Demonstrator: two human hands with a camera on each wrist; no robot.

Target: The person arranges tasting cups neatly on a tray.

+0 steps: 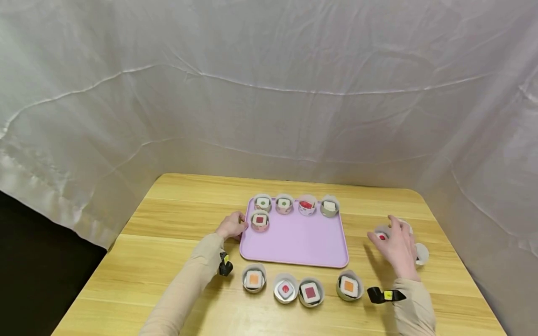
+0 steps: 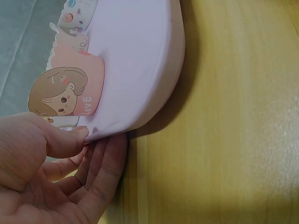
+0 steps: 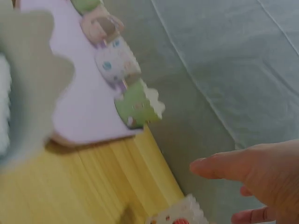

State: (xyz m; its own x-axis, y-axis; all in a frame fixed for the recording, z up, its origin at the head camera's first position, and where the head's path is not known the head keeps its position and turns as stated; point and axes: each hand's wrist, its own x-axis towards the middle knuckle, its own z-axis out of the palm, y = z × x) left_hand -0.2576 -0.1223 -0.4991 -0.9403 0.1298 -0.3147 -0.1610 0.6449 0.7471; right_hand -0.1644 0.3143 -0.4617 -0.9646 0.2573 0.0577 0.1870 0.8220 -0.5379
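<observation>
My left hand [image 1: 232, 226] grips the left edge of a lilac tray [image 1: 294, 240]. In the left wrist view its thumb lies on the rim and the fingers are bent beneath it. On the tray stand several paper cups with toy sushi pieces: a row along the back edge and one pink cup [image 2: 86, 79] close to my left hand. My right hand [image 1: 399, 245] reaches over a group of cups to the right of the tray, thumb and fingers spread apart. Nearest its thumb is a cup with a red-centred sushi piece [image 1: 381, 236]; my hand partly hides the others.
In front of the tray are a cup with an orange-centred piece [image 1: 254, 279], two cups side by side with a red-topped piece [image 1: 286, 289] and a dark-red-centred piece [image 1: 310, 292], and another orange-centred one [image 1: 349, 286]. A grey curtain [image 1: 269, 116] hangs behind the wooden table [image 1: 180, 224].
</observation>
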